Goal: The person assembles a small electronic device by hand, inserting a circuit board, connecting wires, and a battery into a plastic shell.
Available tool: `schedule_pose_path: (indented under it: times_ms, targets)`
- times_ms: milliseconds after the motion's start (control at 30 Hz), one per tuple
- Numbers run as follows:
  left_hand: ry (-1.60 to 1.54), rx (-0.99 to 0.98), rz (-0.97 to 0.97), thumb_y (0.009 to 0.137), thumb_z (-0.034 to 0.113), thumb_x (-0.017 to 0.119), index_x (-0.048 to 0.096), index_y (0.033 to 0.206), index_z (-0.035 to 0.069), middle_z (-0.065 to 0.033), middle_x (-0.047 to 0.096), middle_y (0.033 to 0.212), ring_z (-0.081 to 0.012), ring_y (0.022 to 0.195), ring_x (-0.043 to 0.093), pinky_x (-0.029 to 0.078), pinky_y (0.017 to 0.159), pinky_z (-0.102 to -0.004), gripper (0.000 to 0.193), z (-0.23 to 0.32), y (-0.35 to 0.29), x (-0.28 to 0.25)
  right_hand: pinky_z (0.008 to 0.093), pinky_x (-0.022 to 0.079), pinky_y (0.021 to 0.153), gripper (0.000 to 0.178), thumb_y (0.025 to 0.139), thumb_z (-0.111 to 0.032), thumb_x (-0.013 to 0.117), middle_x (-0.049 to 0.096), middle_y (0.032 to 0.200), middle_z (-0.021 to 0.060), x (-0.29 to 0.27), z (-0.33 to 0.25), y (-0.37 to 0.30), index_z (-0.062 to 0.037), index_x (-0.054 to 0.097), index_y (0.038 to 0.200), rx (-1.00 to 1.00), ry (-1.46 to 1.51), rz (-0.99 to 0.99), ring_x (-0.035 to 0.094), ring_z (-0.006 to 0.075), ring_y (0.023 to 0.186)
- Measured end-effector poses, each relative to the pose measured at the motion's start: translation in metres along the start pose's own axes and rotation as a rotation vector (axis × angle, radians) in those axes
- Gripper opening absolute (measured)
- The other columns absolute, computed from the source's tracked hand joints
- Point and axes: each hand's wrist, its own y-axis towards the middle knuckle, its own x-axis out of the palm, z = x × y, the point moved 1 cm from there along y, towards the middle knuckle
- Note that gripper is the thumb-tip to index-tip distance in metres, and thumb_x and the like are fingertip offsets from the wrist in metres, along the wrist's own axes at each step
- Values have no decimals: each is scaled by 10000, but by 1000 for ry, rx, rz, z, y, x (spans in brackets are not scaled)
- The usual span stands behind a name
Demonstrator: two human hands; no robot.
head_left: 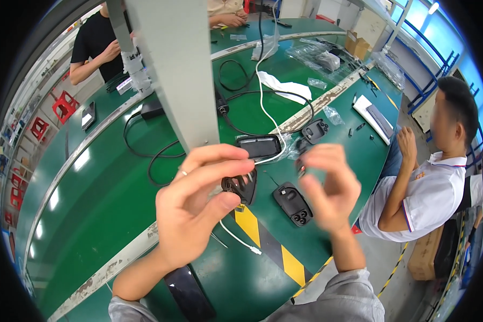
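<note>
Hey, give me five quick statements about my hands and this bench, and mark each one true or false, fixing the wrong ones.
1. The left hand holds a black part. True.
2. The black case with round dark circles at one end is in the left hand. False: that black case lies on the green tabletop.
3. Yellow and black striped tape runs along part of the tabletop. True.
4. The dark glossy slab lies to the right of the right hand. False: the slab lies near the lower edge, beside the left forearm.
5. The person at the right wears a white shirt. True.
</note>
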Motion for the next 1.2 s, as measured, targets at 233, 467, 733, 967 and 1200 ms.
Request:
schedule_pose_path:
  times_ms: [233, 467, 733, 967, 1200]
  targets:
    - [-174, -102, -183, 857, -51, 699, 683, 1058, -30, -129, 610, 1162, -190, 1096, 561, 467, 934, -329, 202, 4, -25, -12, 350, 494, 783, 199, 840, -72, 709, 680, 890, 102, -106, 138, -78, -44, 646, 1026, 598, -804, 18, 641, 228, 886]
    - [-256, -330, 119, 924, 71, 659, 641, 1016, -16, -81, 602, 997, -144, 897, 573, 483, 765, -296, 128, 24, -40, -22, 364, 497, 789, 148, 845, -66, 689, 667, 914, 111, -89, 108, -44, -23, 661, 984, 233, -1012, -80, 631, 269, 880]
    - [-98, -72, 138, 888, -90, 656, 651, 1059, -55, -103, 614, 1034, -154, 859, 650, 545, 732, -269, 175, 54, -53, -43, 284, 517, 665, 202, 795, 12, 733, 689, 988, 135, 57, -113, 59, 27, 678, 989, -19, 172, -371, 649, 172, 783]
    - [44, 157, 235, 850, -142, 664, 631, 1059, -70, -139, 597, 1061, -197, 852, 668, 582, 729, -292, 224, 83, -61, -58, 228, 528, 655, 160, 808, 50, 753, 698, 961, 116, 84, -140, 78, 27, 684, 951, 141, 428, -461, 686, 131, 782]
    - [46, 216, 182, 855, -129, 664, 618, 1058, -82, -162, 575, 1069, -204, 909, 645, 605, 721, -298, 213, 98, -55, -71, 255, 546, 734, 257, 850, 79, 687, 700, 955, 132, 95, -122, 87, 76, 633, 1101, 286, 740, -450, 692, 155, 863]
